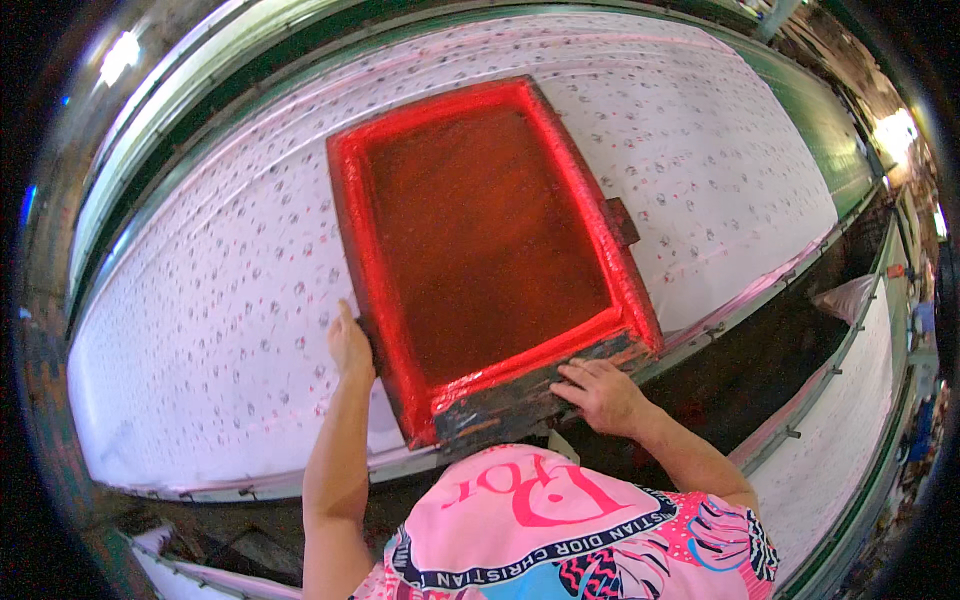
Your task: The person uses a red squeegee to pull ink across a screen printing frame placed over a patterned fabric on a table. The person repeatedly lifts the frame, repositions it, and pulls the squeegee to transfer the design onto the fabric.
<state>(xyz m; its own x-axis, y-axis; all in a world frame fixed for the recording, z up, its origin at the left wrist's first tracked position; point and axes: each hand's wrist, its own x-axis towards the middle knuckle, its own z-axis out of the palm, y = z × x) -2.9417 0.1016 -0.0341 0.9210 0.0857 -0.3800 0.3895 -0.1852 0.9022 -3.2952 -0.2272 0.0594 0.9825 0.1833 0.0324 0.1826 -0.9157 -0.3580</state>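
A large screen-printing frame (592, 190) with glossy red inner borders and a dark red mesh (490, 230) lies tilted on a long white fabric (240, 300). The cloth carries rows of small dark and red motifs. At the frame's left side, my left hand (351, 345) closes against its edge, index finger stretched forward; the other fingers are partly hidden. My right hand (603, 396) has its fingers bent over the dark, worn near end (510, 402) of the frame, toward its right corner. A small dark block (621, 221) sticks out of the frame's right side.
The fabric lies on a long table with a green surface (800, 110) showing at the far right. A dark gap (740, 375) separates this table from another one (835, 440) with white cloth at the right. Metal rails with small pegs run along the near edges.
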